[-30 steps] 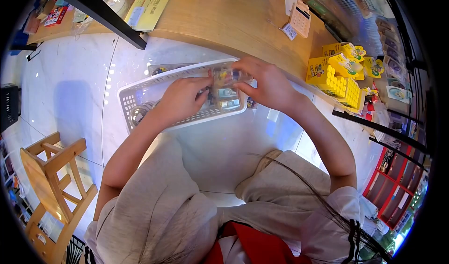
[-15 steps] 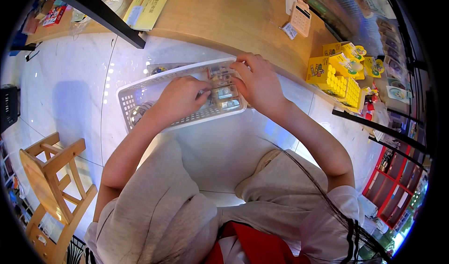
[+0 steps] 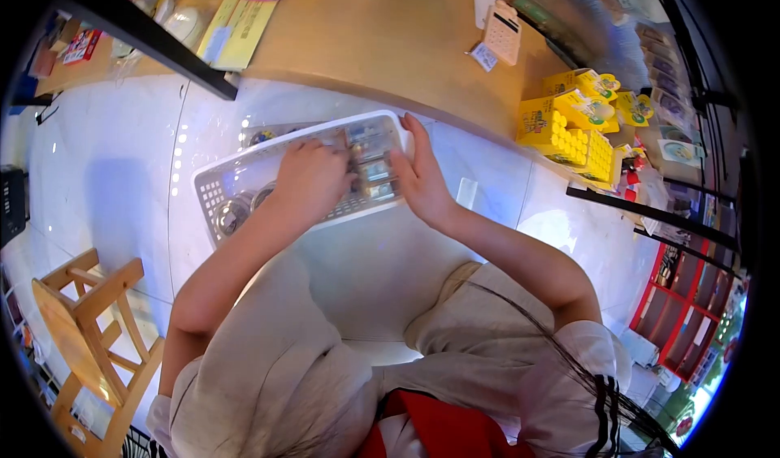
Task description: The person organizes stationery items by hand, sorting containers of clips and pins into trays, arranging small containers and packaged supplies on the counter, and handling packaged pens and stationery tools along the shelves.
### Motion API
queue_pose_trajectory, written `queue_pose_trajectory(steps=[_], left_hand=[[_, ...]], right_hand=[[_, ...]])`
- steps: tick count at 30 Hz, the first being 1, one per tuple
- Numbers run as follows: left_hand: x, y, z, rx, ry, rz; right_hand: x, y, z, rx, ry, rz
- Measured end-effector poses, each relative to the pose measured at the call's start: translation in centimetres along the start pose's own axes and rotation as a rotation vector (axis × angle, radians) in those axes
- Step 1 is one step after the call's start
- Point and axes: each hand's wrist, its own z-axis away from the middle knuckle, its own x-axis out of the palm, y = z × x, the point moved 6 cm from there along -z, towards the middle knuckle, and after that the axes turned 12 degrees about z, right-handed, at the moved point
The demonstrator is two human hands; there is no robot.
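A white plastic basket (image 3: 305, 130) with perforated walls is tilted in front of me, above my lap. Small clear-wrapped packages (image 3: 378, 178) stand in a row at its right end. My left hand (image 3: 313, 178) reaches into the basket with curled fingers beside the packages; its fingertips are partly hidden and blurred. At the basket's right end is my right hand (image 3: 424, 178), thumb on the inner side and fingers along the outer rim. Round shiny items (image 3: 231, 213) sit in the basket's left end, partly behind my left forearm.
A wooden counter (image 3: 349, 32) runs across the front, bearing a pink calculator (image 3: 501, 36) and yellow display boxes (image 3: 569, 129). A black metal bar (image 3: 150, 40) crosses at upper left. On the left stands a wooden stool (image 3: 89, 328). A clear flat piece (image 3: 465, 192) shows right of my right hand.
My right hand has shifted from over the packages to the basket's right end. My left hand has turned more knuckles-up among the packages. The whole view has moved slightly.
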Motion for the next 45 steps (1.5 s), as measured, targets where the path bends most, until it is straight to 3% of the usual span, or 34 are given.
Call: queue_pose_trajectory(steps=[2,3,6,10,13,16,17,22,24,26,28,29,32,34,36,38,40,42,45], left_hand=[[-0.5,0.0,0.1,0.005,0.086,0.002],[-0.9,0.3,0.0,0.006,0.128,0.003],[0.1,0.6,-0.4,-0.152,-0.137,0.244],[0.1,0.7,0.0,-0.029,-0.053,0.162],[-1.5,1.2,0.5,-0.106,-0.101,0.226],[-4.6,1.2,3.5,0.044,0.262,0.425],[-5.4,0.1,4.9,-0.016,0.398,0.472],[-8.5,-7.2,12.5,-0.256,0.898,0.201],[-6.0,-10.6,14.8,-0.424,0.899,0.49],[-2.3,-13.3,16.2,-0.555,0.887,0.873],[0.9,-14.1,16.7,-0.676,0.631,1.054],[2.6,-14.8,17.2,-0.827,0.473,1.166],[4.3,-16.2,17.3,-0.79,0.38,1.359],[4.6,-16.4,17.3,-0.844,0.398,1.354],[4.6,-16.2,17.2,-0.872,0.397,1.361],[4.3,-16.1,16.8,-0.871,0.39,1.383],[4.2,-16.0,16.4,-0.81,0.461,1.427],[4.4,-15.5,16.7,-0.786,0.492,1.449],[3.7,-15.2,16.5,-0.767,0.496,1.436]], right_hand=[[0.5,0.5,-0.1,0.196,-0.027,-0.292],[0.6,0.4,-0.2,0.199,0.047,-0.267],[1.0,1.0,0.1,0.469,-0.127,-0.281],[1.2,2.0,0.0,0.424,-0.055,-0.207],[1.5,2.9,0.0,0.456,0.004,-0.297],[1.7,3.0,0.3,0.563,-0.136,-0.369],[1.5,2.2,0.3,0.554,-0.151,-0.47],[0.7,2.7,-1.1,0.42,-0.273,-0.015],[0.3,2.9,-1.9,0.415,-0.332,0.19],[0.4,3.5,-2.7,0.367,-0.402,-0.029],[0.4,3.2,-3.3,0.327,-0.449,-0.158],[-0.1,3.3,-3.9,0.305,-0.53,-0.015],[-2.5,1.3,-7.1,0.347,-0.335,0.038],[-3.7,-0.6,-10.8,0.247,-0.089,-0.015],[-4.0,-4.1,-15.1,0.02,0.118,0.214],[-2.2,-6.2,-20.4,-0.078,0.131,0.307],[0.1,-8.1,-24.9,-0.302,0.264,0.686],[2.3,-9.5,-28.5,-0.326,0.168,0.992],[4.9,-7.7,-31.7,-0.301,0.053,1.166]])
